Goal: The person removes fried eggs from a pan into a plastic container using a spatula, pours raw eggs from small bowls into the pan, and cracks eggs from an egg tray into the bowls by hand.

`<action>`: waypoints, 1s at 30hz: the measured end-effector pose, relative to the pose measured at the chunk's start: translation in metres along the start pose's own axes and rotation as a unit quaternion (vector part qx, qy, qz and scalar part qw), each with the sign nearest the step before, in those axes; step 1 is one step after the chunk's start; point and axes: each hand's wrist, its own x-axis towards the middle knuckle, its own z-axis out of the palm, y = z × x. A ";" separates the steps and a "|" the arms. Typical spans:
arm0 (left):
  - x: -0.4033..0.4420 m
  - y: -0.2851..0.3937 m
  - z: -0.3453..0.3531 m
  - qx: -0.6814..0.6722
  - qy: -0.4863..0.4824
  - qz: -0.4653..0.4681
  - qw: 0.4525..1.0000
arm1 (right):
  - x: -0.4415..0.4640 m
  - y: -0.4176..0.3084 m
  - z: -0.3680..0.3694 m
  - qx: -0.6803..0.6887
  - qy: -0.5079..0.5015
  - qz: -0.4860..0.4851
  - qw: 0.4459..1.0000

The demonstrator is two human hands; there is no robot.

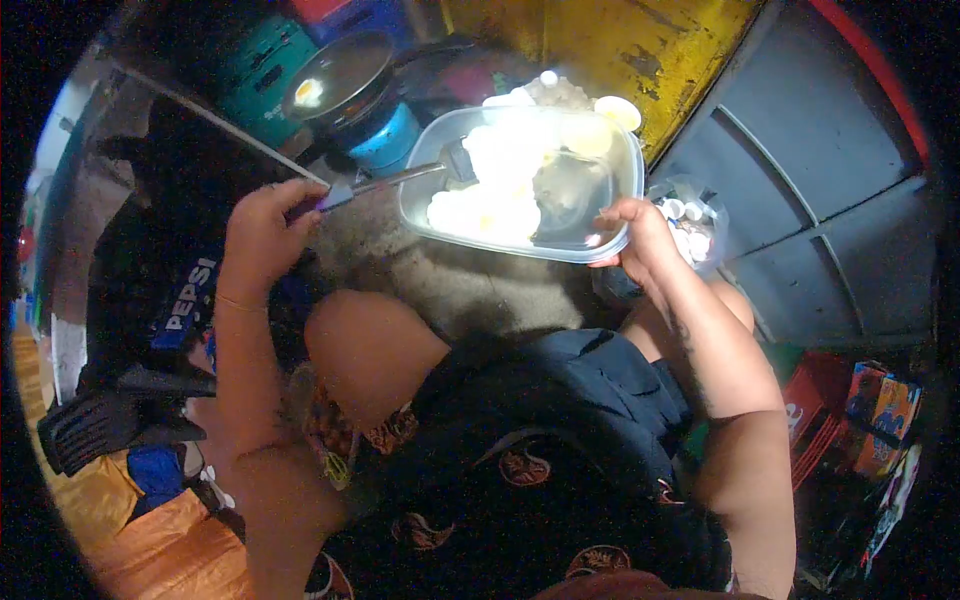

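The plastic tub [480,246] could be tipped and the pale food [500,180] spilled, since support appears to be given at one end only. The tub's near right corner is pinched between the fingers of the right hand [645,235]; the spatula [400,175], blade inside the tub, is gripped by the left hand's closed fingers.

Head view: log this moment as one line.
right hand: holds clear plastic container; left hand: holds spatula, blade past container rim; inside: likely fried eggs

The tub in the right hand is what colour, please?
The tub is clear and see-through, showing best in the head view.
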 end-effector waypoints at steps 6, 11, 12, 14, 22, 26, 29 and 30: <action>0.005 -0.013 -0.005 -0.076 -0.021 -0.016 0.997 | -0.001 0.000 0.003 0.018 0.003 -0.021 1.000; -0.015 -0.014 -0.008 -0.073 0.004 -0.030 0.997 | 0.000 -0.002 0.005 0.012 0.000 -0.014 1.000; -0.018 -0.013 -0.011 -0.069 0.005 -0.039 0.997 | -0.001 -0.002 0.005 0.013 -0.002 -0.014 1.000; -0.025 -0.014 -0.016 -0.083 0.009 -0.050 0.995 | -0.003 -0.003 0.006 0.015 -0.004 -0.013 1.000; -0.038 -0.015 0.002 -0.147 0.010 -0.035 0.988 | 0.000 0.001 0.006 0.005 -0.001 -0.007 1.000; -0.046 -0.010 0.025 -0.017 0.032 0.036 0.999 | -0.001 0.003 0.000 0.022 -0.022 -0.007 0.999; -0.057 -0.012 0.039 0.006 0.071 0.060 0.996 | -0.004 0.002 0.003 0.002 -0.012 -0.012 1.000; -0.061 -0.011 0.042 0.021 0.078 0.070 0.994 | -0.006 0.002 0.004 -0.001 -0.011 -0.012 1.000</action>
